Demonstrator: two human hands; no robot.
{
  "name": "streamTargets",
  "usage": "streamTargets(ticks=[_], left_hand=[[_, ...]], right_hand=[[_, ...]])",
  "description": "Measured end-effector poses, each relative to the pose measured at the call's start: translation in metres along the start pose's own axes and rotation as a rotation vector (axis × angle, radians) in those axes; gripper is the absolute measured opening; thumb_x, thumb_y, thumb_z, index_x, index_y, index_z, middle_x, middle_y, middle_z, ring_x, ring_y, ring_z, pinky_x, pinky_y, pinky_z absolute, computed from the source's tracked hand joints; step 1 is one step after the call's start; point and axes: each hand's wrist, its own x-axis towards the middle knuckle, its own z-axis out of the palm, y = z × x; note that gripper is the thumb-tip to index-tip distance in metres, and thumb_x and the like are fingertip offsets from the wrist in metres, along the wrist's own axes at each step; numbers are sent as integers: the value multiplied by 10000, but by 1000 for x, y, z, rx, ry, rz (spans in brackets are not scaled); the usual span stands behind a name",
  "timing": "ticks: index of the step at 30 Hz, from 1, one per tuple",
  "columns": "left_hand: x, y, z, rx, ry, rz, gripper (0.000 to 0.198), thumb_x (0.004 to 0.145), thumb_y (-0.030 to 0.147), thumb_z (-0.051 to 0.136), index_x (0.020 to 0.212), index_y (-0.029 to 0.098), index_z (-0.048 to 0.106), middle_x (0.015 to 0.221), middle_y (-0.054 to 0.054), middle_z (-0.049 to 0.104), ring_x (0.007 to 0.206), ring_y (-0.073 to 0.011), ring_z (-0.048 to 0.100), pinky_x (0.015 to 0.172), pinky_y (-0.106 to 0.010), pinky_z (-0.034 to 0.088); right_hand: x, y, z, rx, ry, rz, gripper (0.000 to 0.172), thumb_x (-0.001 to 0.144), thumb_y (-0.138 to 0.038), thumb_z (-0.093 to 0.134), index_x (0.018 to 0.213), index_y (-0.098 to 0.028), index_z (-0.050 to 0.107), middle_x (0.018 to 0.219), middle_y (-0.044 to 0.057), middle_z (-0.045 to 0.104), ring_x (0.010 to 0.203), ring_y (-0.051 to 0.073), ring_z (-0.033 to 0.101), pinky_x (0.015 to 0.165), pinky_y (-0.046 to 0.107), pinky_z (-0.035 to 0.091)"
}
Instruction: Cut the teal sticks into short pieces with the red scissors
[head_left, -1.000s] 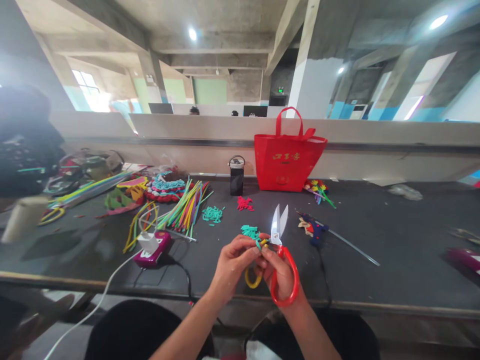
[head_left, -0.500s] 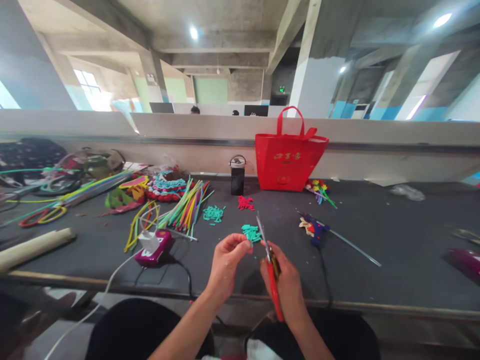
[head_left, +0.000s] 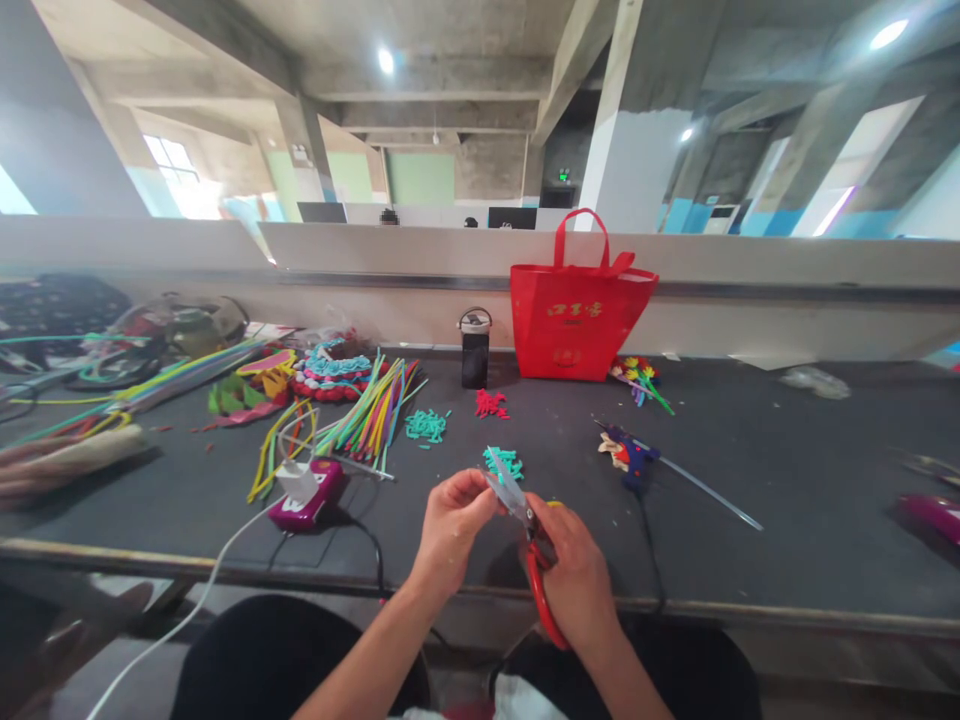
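Scissors [head_left: 525, 540] gripped over the table's [head_left: 750, 520] near edge.
Right hand [head_left: 574, 580] clasps the red handles, blades pointing toward 11 o'clock at the left hand [head_left: 454, 525], whose fingertips pinch something too small to tell; teal cut pieces [head_left: 504, 463] lie at 12 o'clock.

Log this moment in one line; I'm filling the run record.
right hand: grips red scissors | left hand: fingertips at blades | teal pieces: on table beyond
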Motion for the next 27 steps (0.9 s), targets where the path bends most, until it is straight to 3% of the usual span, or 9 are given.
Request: streamTargets(ticks=[19, 27], left_hand=[[2, -1, -3, 65, -17, -11, 170, 675, 284, 782, 668, 141, 689, 613, 2, 651, 596, -112, 557, 631, -213, 438], [2, 7, 0, 67, -15, 1, 167, 654, 276, 781, 646, 142, 682, 609, 3, 647, 591, -115, 554, 627, -217, 440]], right_hand=[[-6, 5, 3, -16, 62, -12, 464, 784, -82, 476, 1202, -216, 627, 1000, 62, 714, 875, 202, 685, 769, 310, 545], [-2, -1, -1, -18, -22, 28, 444, 799, -102, 494, 1208, -233, 608, 958, 45, 684, 856, 204, 656, 746, 312, 528]])
